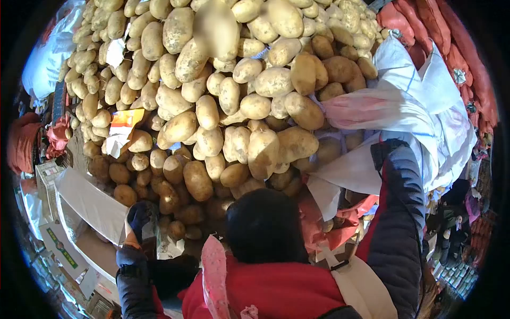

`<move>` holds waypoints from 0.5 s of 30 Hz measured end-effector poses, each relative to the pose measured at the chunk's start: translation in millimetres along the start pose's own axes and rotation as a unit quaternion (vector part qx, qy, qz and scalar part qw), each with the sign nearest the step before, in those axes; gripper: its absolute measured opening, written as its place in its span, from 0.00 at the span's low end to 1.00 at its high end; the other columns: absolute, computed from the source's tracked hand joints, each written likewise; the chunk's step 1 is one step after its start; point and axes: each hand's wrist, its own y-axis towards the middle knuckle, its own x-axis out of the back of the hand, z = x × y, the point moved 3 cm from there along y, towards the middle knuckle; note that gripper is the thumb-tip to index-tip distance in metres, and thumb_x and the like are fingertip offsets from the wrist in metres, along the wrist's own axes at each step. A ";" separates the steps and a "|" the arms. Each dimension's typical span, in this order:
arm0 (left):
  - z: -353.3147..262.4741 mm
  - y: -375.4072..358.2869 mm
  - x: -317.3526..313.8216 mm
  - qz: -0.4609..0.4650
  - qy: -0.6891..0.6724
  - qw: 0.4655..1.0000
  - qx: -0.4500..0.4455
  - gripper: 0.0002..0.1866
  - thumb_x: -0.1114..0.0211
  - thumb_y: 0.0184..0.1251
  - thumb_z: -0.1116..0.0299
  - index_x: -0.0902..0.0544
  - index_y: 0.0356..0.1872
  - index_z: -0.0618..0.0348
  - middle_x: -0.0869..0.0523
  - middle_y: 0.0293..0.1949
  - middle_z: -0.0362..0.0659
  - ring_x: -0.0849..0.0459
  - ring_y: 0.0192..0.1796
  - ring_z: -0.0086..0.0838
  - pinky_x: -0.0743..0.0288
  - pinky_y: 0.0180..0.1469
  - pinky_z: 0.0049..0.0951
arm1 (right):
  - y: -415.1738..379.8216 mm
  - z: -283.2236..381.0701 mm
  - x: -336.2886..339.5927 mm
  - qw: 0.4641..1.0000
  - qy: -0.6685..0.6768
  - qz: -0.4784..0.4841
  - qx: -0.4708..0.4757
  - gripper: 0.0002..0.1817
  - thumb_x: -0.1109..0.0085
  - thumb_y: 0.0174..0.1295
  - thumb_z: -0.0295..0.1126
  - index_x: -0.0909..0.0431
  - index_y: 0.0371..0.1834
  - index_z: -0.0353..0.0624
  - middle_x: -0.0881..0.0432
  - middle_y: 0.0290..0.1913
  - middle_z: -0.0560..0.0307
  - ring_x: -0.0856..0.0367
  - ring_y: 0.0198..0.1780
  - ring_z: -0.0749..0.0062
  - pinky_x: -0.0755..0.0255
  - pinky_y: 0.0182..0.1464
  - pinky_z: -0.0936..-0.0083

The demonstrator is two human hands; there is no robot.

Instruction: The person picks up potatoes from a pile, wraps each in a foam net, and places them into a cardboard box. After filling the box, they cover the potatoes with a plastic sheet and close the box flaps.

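Shows potatoes (229,97) heaped beside white sack (443,125), apparently as edging; cannot tell opening or grip of left hand (141,217) near potatoes, right hand (383,151) by sack.

Potatoes (207,114), heaped high ahead of the left hand (141,215), hide whatever bears them! Straight beyond that hand, an orange-and-white packet (123,127) lies atop the pile, a white scrap (116,52) farther out.
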 end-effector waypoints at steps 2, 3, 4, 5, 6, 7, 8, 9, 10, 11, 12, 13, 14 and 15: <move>9.7 5.3 2.4 0.012 0.012 1.000 0.000 0.21 0.38 0.68 0.56 0.23 0.55 0.57 0.18 0.49 0.40 0.17 0.47 0.26 0.25 0.46 0.26 | 14.9 19.6 -5.9 0.999 0.020 -0.021 0.029 0.18 0.52 0.63 0.27 0.28 0.55 0.37 0.21 0.49 0.45 0.22 0.51 0.57 0.29 0.56 0.64; 16.1 8.2 3.7 0.020 0.020 1.000 0.001 0.21 0.38 0.68 0.56 0.23 0.55 0.57 0.18 0.49 0.40 0.17 0.47 0.26 0.25 0.46 0.26 | 26.0 31.1 -8.5 0.998 0.028 -0.027 0.041 0.18 0.52 0.63 0.27 0.27 0.55 0.37 0.21 0.49 0.45 0.22 0.50 0.57 0.29 0.56 0.64; 23.2 13.3 6.2 0.030 0.030 0.999 0.001 0.21 0.38 0.68 0.56 0.23 0.55 0.57 0.18 0.49 0.40 0.17 0.47 0.26 0.25 0.46 0.26 | 35.5 41.6 -12.2 0.998 0.031 -0.032 0.045 0.18 0.52 0.63 0.27 0.27 0.55 0.37 0.21 0.49 0.45 0.21 0.50 0.57 0.29 0.55 0.64; 31.3 19.4 10.5 0.042 0.042 0.998 -0.003 0.21 0.39 0.68 0.56 0.23 0.55 0.57 0.18 0.49 0.40 0.17 0.47 0.26 0.25 0.46 0.26 | 46.4 49.8 -16.5 0.998 0.031 -0.034 0.045 0.18 0.52 0.63 0.27 0.27 0.55 0.37 0.21 0.49 0.45 0.21 0.50 0.58 0.29 0.55 0.64; 45.3 28.6 18.9 0.057 0.060 0.996 -0.013 0.21 0.39 0.69 0.55 0.23 0.56 0.57 0.18 0.49 0.40 0.17 0.47 0.26 0.24 0.46 0.26 | 59.0 59.1 -20.6 0.998 0.026 -0.033 0.044 0.17 0.52 0.63 0.27 0.27 0.55 0.37 0.21 0.49 0.46 0.21 0.50 0.58 0.29 0.55 0.65; 58.5 34.2 28.2 0.070 0.075 0.994 -0.025 0.21 0.39 0.69 0.55 0.23 0.56 0.57 0.18 0.49 0.40 0.17 0.47 0.26 0.24 0.46 0.26 | 68.8 65.9 -26.0 0.999 0.019 -0.031 0.041 0.17 0.51 0.63 0.27 0.27 0.55 0.37 0.21 0.49 0.46 0.21 0.50 0.58 0.29 0.55 0.65; 70.3 37.4 34.5 0.082 0.087 0.993 -0.024 0.21 0.39 0.69 0.55 0.23 0.56 0.57 0.18 0.49 0.40 0.17 0.47 0.26 0.24 0.46 0.26 | 76.9 71.3 -32.7 0.999 0.012 -0.025 0.035 0.17 0.51 0.63 0.27 0.27 0.55 0.37 0.21 0.49 0.46 0.21 0.50 0.58 0.29 0.55 0.65; 58.7 26.4 22.5 0.067 0.077 0.995 -0.004 0.21 0.39 0.69 0.56 0.23 0.56 0.57 0.18 0.49 0.40 0.17 0.47 0.26 0.24 0.46 0.27 | 83.8 74.4 -36.5 0.999 0.010 -0.023 0.031 0.17 0.51 0.63 0.27 0.27 0.55 0.37 0.21 0.49 0.46 0.21 0.50 0.59 0.29 0.55 0.65; 45.5 15.0 9.0 0.052 0.067 0.996 0.015 0.21 0.38 0.69 0.56 0.24 0.56 0.57 0.18 0.49 0.40 0.17 0.47 0.26 0.24 0.46 0.27 | 87.9 76.9 -40.5 0.999 0.004 -0.022 0.028 0.17 0.51 0.62 0.28 0.27 0.55 0.37 0.21 0.49 0.46 0.21 0.50 0.59 0.29 0.55 0.65; 35.3 5.2 -4.0 0.026 0.041 0.998 0.048 0.21 0.38 0.69 0.58 0.24 0.57 0.57 0.18 0.49 0.39 0.17 0.47 0.26 0.23 0.46 0.28 | 91.4 79.7 -42.9 0.999 0.000 -0.021 0.028 0.17 0.51 0.62 0.28 0.27 0.55 0.37 0.21 0.49 0.46 0.21 0.50 0.59 0.28 0.55 0.65; 33.0 3.7 -7.7 0.025 0.041 0.997 0.052 0.21 0.38 0.69 0.58 0.24 0.57 0.57 0.18 0.49 0.39 0.17 0.47 0.26 0.23 0.46 0.28 | 94.2 81.3 -44.4 0.999 0.000 -0.022 0.026 0.17 0.50 0.62 0.28 0.27 0.55 0.37 0.21 0.49 0.47 0.21 0.50 0.59 0.28 0.55 0.65; 30.3 3.5 -9.5 0.027 0.038 0.997 0.058 0.20 0.38 0.69 0.59 0.25 0.57 0.57 0.18 0.49 0.40 0.17 0.46 0.26 0.23 0.47 0.28 | 93.8 82.6 -48.5 0.999 0.003 -0.019 0.028 0.17 0.50 0.62 0.28 0.27 0.55 0.37 0.21 0.48 0.47 0.21 0.49 0.60 0.28 0.55 0.65; 26.6 1.6 -11.3 0.030 0.035 0.997 0.063 0.20 0.38 0.69 0.61 0.25 0.58 0.57 0.18 0.49 0.40 0.17 0.46 0.27 0.23 0.47 0.28 | 95.9 83.8 -49.3 0.999 0.005 -0.021 0.027 0.17 0.50 0.62 0.28 0.27 0.55 0.37 0.20 0.48 0.47 0.21 0.49 0.60 0.28 0.55 0.66; 19.3 -4.0 -18.1 0.030 0.034 0.997 0.063 0.20 0.38 0.69 0.61 0.25 0.58 0.57 0.18 0.49 0.40 0.17 0.46 0.27 0.23 0.47 0.28 | 98.4 84.1 -53.9 0.999 0.008 -0.019 0.029 0.17 0.50 0.62 0.28 0.27 0.55 0.37 0.20 0.48 0.47 0.21 0.49 0.60 0.28 0.54 0.66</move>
